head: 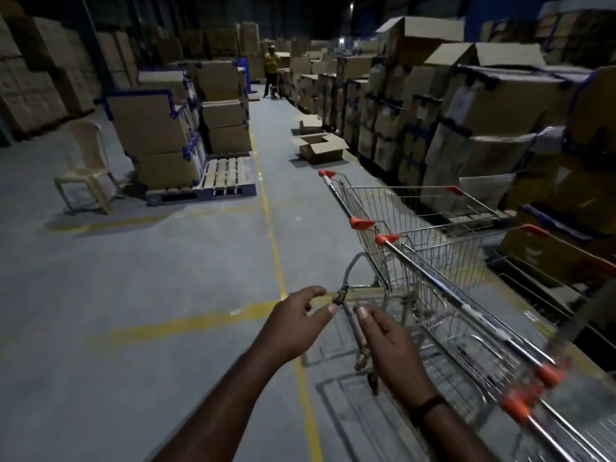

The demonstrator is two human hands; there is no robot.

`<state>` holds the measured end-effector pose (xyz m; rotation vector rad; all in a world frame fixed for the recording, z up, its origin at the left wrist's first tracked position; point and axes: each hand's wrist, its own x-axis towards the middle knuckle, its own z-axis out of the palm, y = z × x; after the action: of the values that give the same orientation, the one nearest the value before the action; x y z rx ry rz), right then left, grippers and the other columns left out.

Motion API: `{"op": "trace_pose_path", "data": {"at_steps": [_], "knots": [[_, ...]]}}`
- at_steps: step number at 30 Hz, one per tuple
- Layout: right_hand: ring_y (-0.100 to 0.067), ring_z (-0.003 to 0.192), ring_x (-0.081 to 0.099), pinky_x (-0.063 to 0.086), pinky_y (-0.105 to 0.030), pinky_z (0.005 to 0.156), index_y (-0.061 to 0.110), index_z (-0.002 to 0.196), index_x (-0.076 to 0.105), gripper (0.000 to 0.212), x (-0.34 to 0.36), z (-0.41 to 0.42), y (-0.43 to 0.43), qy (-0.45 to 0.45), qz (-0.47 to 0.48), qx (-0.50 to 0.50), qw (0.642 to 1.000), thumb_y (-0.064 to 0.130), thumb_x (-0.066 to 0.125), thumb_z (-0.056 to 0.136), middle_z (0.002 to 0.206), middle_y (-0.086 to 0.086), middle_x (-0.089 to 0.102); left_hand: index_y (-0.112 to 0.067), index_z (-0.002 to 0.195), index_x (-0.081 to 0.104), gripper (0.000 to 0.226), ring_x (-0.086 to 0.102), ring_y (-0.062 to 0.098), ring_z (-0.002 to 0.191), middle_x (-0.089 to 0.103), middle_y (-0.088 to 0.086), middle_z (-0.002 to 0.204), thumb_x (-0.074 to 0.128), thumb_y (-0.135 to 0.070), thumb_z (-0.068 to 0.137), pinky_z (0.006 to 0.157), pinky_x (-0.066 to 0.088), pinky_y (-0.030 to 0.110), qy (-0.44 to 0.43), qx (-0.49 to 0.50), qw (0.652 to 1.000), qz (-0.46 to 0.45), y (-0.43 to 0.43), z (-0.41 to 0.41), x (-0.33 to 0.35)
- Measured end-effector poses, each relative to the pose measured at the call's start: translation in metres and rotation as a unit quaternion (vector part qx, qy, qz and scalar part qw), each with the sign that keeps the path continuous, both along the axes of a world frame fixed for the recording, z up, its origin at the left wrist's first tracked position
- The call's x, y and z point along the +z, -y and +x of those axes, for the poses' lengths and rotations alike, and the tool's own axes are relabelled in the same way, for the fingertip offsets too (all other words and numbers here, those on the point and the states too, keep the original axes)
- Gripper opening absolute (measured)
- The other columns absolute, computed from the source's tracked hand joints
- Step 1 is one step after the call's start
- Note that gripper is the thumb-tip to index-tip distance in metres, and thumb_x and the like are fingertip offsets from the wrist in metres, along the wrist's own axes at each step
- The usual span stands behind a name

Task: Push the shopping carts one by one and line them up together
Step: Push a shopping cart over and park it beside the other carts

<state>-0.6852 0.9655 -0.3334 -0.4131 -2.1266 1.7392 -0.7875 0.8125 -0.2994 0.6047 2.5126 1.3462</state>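
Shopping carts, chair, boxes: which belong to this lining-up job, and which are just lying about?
Job: shopping carts, left hand, right hand.
Lying about: plastic chair, wooden pallet, open cardboard box, stacked cartons.

A dark band (pixel 428 405) circles the right hand's (pixel 390 345) wrist.

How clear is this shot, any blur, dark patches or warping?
Head view: dim overall, the far cardboard stacks murky; motion blur smears the nearest cart handle at lower right; left hand and right hand look sharp; wide-angle lens bows the edges.
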Motion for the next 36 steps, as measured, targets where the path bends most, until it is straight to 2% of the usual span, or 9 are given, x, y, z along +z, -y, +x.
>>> {"op": "trace_pose_path", "data": {"at_steps": [5,12,17,20,24,27,29,32,36], "knots": [[-0.001,0.102,0.066,0.051,-0.031,0.089,0.024,0.105,0.074,0.039,-0.011,-0.117,-0.057,-0.012,0.004,-0.017,1.000,0.055,0.053,0.096,0.102,0.013,0.075,-0.034,0.131,0.061,0.040,0.057,0.010,0.116,0.063,-0.008,0.128,0.065,-0.046,0.093,0.095,0.050,0.033,0.012,0.006,1.000,-0.014,-0.048,-0.109,-0.010],[-0.010,0.093,0.067,0.051,-0.031,0.084,0.021,0.098,0.070,0.025,0.001,-0.255,-0.124,0.032,-0.003,-0.016,0.999,0.041,0.056,0.100,0.091,0.004,0.074,-0.033,0.133,0.061,0.043,0.058,0.011,0.117,0.063,-0.002,0.121,0.066,-0.046,0.092,0.095,0.050,0.033,0.015,0.018,0.999,-0.031,-0.116,-0.243,0.004],[0.013,0.072,0.059,0.045,-0.014,0.068,0.025,0.094,0.069,0.012,0.007,-0.325,-0.157,0.031,-0.010,-0.052,0.998,0.032,0.060,0.098,0.084,0.011,0.070,-0.032,0.132,0.061,0.043,0.057,0.011,0.119,0.064,-0.004,0.127,0.067,-0.046,0.092,0.098,0.049,0.033,0.020,-0.005,0.999,-0.036,-0.150,-0.322,0.001],[0.008,0.061,0.059,0.045,-0.007,0.055,0.019,0.098,0.070,0.010,0.000,-0.364,-0.174,0.033,-0.007,-0.089,0.995,0.024,0.061,0.098,0.083,-0.005,0.070,-0.032,0.132,0.061,0.043,0.057,0.011,0.119,0.064,-0.005,0.128,0.067,-0.046,0.092,0.097,0.048,0.031,0.015,-0.033,0.998,-0.043,-0.170,-0.373,-0.006],[0.005,0.067,0.063,0.048,-0.012,0.064,0.019,0.100,0.070,0.009,-0.019,-0.410,-0.191,0.078,0.064,-0.123,0.987,0.025,0.064,0.096,0.083,0.001,0.071,-0.032,0.131,0.061,0.044,0.058,0.012,0.118,0.063,-0.004,0.133,0.067,-0.048,0.091,0.097,0.048,0.030,0.009,-0.082,0.996,-0.046,-0.197,-0.445,-0.022],[-0.010,0.092,0.066,0.053,-0.032,0.083,0.022,0.110,0.070,0.022,-0.039,-0.450,-0.201,0.140,0.176,-0.179,0.958,0.035,0.066,0.092,0.102,0.004,0.071,-0.032,0.134,0.060,0.046,0.056,0.013,0.120,0.060,-0.003,0.137,0.066,-0.050,0.091,0.097,0.048,0.031,0.013,-0.127,0.990,-0.055,-0.214,-0.502,-0.032],[-0.018,0.090,0.066,0.055,-0.039,0.080,0.029,0.107,0.067,0.027,-0.048,-0.475,-0.202,0.209,0.252,-0.196,0.924,0.048,0.060,0.090,0.099,0.006,0.071,-0.030,0.135,0.059,0.048,0.056,0.013,0.121,0.059,-0.004,0.139,0.064,-0.049,0.092,0.096,0.046,0.029,0.006,-0.160,0.984,-0.074,-0.223,-0.539,-0.036],[-0.017,0.084,0.067,0.054,-0.037,0.075,0.030,0.105,0.060,0.037,-0.058,-0.498,-0.199,0.326,0.362,-0.211,0.847,0.061,0.045,0.092,0.092,0.006,0.070,-0.028,0.137,0.057,0.048,0.057,0.015,0.118,0.059,-0.003,0.138,0.063,-0.048,0.093,0.093,0.044,0.026,-0.030,-0.216,0.969,-0.113,-0.242,-0.591,-0.036],[-0.017,0.088,0.070,0.047,-0.033,0.080,0.034,0.111,0.055,0.037,-0.052,-0.508,-0.199,0.403,0.415,-0.210,0.789,0.062,0.035,0.098,0.096,0.004,0.073,-0.024,0.127,0.063,0.038,0.059,0.021,0.114,0.062,0.001,0.131,0.064,-0.042,0.093,0.093,0.048,0.034,-0.107,-0.288,0.942,-0.133,-0.282,-0.645,-0.040]]}}
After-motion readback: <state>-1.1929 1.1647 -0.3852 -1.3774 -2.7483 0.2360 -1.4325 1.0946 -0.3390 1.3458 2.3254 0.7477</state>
